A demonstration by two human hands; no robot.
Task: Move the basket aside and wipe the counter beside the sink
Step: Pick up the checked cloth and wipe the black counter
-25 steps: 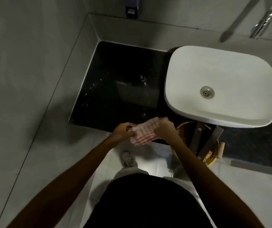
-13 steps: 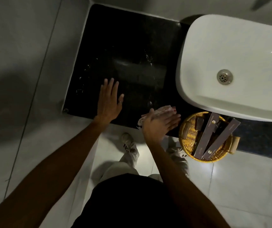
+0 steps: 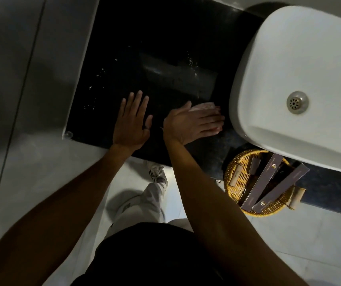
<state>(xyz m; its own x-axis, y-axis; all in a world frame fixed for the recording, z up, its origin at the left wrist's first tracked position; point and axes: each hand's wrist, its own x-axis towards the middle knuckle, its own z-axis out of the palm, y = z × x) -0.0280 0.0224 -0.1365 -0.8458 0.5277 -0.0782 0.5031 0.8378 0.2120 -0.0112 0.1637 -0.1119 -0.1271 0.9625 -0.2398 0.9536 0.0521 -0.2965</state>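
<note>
On the black counter (image 3: 165, 38) left of the white sink (image 3: 301, 83), the right hand (image 3: 190, 122) presses flat on a folded cloth (image 3: 204, 106), fingers together and pointing toward the basin. Beside it the left hand (image 3: 132, 122) lies flat, fingers spread. Nearer the front edge, under the sink's rim, sits the wicker basket (image 3: 235, 178), its two long dark boxes (image 3: 268, 182) angled up toward the right.

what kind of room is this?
Likely a bathroom, perhaps in a hotel: a white vessel sink sits on a black counter, grey tiled walls and floor surround it, and a wicker basket holds boxed toiletries.
</note>
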